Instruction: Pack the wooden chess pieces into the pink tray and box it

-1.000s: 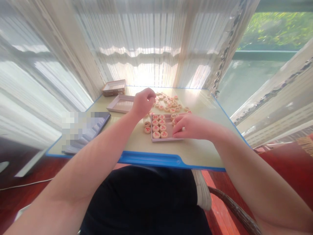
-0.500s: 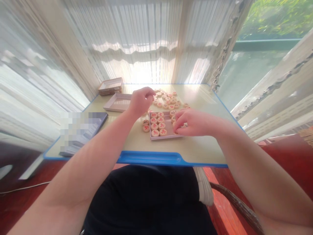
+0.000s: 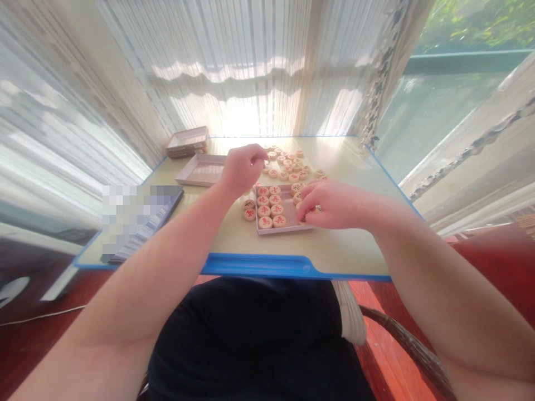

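A shallow pale tray lies on the table and holds several round wooden chess discs with red characters. My right hand rests over the tray's right part, fingers curled in a pinch on a disc there. My left hand hovers behind the tray in a loose fist, its fingertips bent toward a loose heap of discs; what they hold is hidden. Two more discs lie on the table just left of the tray.
A cream table with a blue rim stands over my lap. An empty tray and a stacked box sit at the back left, a dark flat item at the left. Curtains enclose the far edges.
The view has tilted slightly, so everything sits a little higher. My right hand's fingers have curled tighter over the discs in the tray. My left hand stays by the heap.
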Available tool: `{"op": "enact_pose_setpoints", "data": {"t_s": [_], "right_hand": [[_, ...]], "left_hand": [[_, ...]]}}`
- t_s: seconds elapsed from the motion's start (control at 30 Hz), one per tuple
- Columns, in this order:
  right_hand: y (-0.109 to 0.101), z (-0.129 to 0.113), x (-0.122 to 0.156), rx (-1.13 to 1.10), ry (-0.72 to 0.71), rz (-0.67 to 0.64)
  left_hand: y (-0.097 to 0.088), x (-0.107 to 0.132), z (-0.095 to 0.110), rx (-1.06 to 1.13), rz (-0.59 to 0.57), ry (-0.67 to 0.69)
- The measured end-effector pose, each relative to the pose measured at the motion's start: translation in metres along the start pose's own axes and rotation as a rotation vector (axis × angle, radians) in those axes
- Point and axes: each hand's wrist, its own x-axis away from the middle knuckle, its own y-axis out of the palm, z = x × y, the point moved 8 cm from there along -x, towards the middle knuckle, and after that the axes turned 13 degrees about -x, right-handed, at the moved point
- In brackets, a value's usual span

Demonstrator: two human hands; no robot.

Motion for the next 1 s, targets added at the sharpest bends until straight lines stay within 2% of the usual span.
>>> {"op": "enact_pose_setpoints", "data": {"t_s": [0.73,0.87,1.0], "right_hand": [[0.000,-0.003,-0.001,0.029,-0.013,0.027],[-0.008,-0.010,0.001,0.041,-0.072,0.070],[-0.025,-0.007,0.005,0.105,-0.054,0.189]], "left_hand": [[-0.003,0.001,0.004,0.029,-0.012,0.001],[-0.003,0.001,0.002,0.026,-0.006,-0.006],[-0.004,-0.001,0.000,0.022,0.007,-0.011]]}}
